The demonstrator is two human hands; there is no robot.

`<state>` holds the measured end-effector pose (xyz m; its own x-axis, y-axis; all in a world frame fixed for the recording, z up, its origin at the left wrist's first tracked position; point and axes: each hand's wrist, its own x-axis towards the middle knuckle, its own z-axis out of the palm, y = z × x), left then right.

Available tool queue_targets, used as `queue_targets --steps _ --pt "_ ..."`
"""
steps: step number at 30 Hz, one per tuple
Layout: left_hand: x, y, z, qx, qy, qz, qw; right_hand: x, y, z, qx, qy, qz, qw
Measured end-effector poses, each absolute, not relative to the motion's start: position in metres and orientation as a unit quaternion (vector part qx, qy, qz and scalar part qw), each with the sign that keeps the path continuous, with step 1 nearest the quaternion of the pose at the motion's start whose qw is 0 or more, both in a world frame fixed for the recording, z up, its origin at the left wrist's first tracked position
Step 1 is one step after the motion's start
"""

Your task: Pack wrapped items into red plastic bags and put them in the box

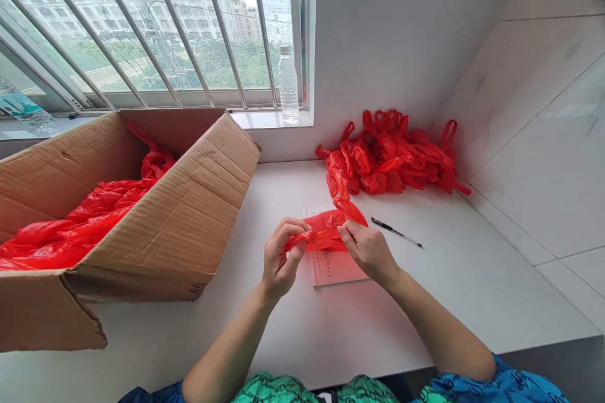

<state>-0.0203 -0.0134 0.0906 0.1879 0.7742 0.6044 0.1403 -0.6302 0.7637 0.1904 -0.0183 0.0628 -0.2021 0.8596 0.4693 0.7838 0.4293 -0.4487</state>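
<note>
Both hands hold one red plastic bag above the white table, stretched into a rolled strip between them. My left hand pinches its left end with fingers closed. My right hand grips the right end, where a loose loop sticks up. Under the bag lies a sheet of paper with small print.
A large open cardboard box with loose red bags stands at the left. A pile of folded red bags lies at the back by the wall. A pen lies right of the paper. A water bottle stands on the window sill.
</note>
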Motion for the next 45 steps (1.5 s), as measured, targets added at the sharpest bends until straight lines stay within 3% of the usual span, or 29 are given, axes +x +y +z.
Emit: queue_targets --steps 4,8,11,16,23,26,30,38,45 --pt "-0.019 -0.018 0.092 0.708 0.285 0.521 0.383 0.191 -0.020 0.064 -0.497 -0.819 0.049 0.284" --pt "-0.021 -0.020 0.088 0.730 0.268 0.482 0.404 0.193 -0.018 0.059 -0.544 -0.808 0.000 0.226" --pt "-0.023 -0.017 0.087 0.777 0.308 0.435 0.335 0.203 -0.018 0.056 -0.590 -0.772 0.022 0.238" --pt "-0.016 -0.010 0.089 0.885 0.356 0.271 0.129 0.216 -0.021 0.062 -0.558 -0.793 0.082 0.230" --pt "-0.003 0.000 0.059 0.859 0.466 0.212 -0.018 0.207 -0.001 0.052 -0.566 -0.783 -0.035 0.256" --pt "-0.006 0.004 0.048 0.829 0.519 0.203 -0.045 0.213 0.001 0.038 -0.622 -0.753 -0.057 0.209" --pt "-0.012 0.004 0.043 0.830 0.518 0.197 -0.067 0.222 -0.010 0.036 -0.632 -0.757 0.012 0.164" --pt "-0.008 -0.002 0.052 0.845 0.507 0.165 -0.040 0.194 -0.006 0.057 -0.530 -0.824 -0.029 0.196" --pt "-0.014 -0.001 0.044 0.852 0.509 0.115 -0.041 0.188 0.005 0.040 -0.516 -0.811 -0.209 0.180"
